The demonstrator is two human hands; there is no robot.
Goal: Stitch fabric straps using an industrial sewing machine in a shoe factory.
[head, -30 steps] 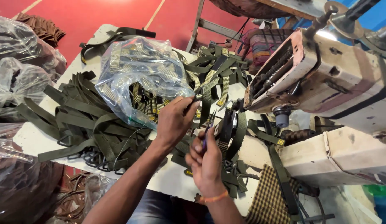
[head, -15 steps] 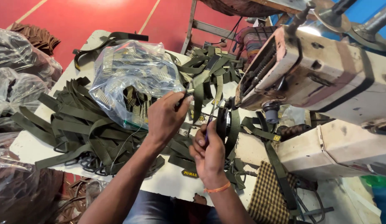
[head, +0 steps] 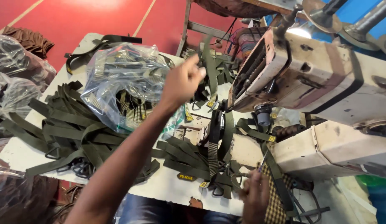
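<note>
The person's left hand (head: 182, 83) is raised over the middle of the worktop (head: 18, 155), fingers loosely curled; I cannot tell whether it holds anything, though an olive strap (head: 210, 76) hangs just past the fingertips near the far edge. The right hand (head: 254, 198) sits low at the near edge, pinched around a small slim tool (head: 263, 159).

Between them lies the dark webbing strap (head: 213, 151) with a yellow-tagged end, running from the sewing machine (head: 309, 79) straight towards the near edge, tagged end nearest the person. It looks light, limp and woven, not slippery and not fragile; I'd judge it best taken flat between thumb and finger close to the tagged end. A clear plastic bag (head: 118, 79) of straps rests towards the left.
</note>
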